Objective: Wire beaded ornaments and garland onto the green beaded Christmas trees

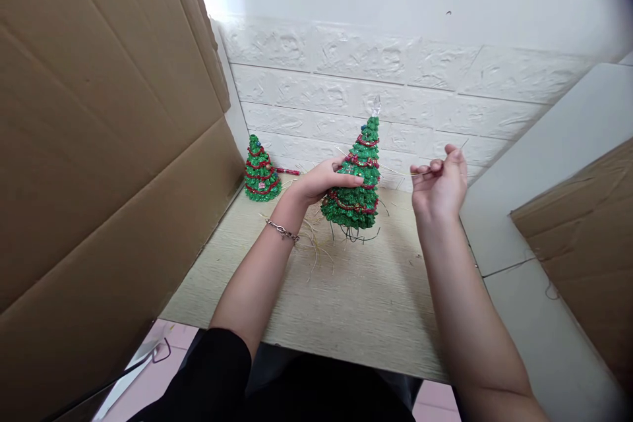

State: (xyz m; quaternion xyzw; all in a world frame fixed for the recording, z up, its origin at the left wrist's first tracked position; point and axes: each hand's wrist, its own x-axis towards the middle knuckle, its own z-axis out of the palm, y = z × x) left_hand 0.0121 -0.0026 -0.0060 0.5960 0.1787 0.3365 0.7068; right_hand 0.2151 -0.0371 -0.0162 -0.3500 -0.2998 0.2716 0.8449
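My left hand (326, 179) is wrapped around the side of a green glittery miniature Christmas tree (360, 194), decorated with red garlands and a clear tip on top. It is held tilted slightly, just over the table, with dark thin wires hanging from its base. Off to the right, my right hand (439, 181) is raised with the fingers closed on a thin pale wire (398, 173), which runs toward the tree. The wire's far end is hidden near the tree.
A second, smaller green tree (261, 175) stands at the table's back left, beside a red stick-like thing (287, 171). Loose pale wires (316, 244) lie on the wooden table (346, 316). Cardboard (113, 112) walls the left; a white brick-patterned wall (287, 86) closes the back.
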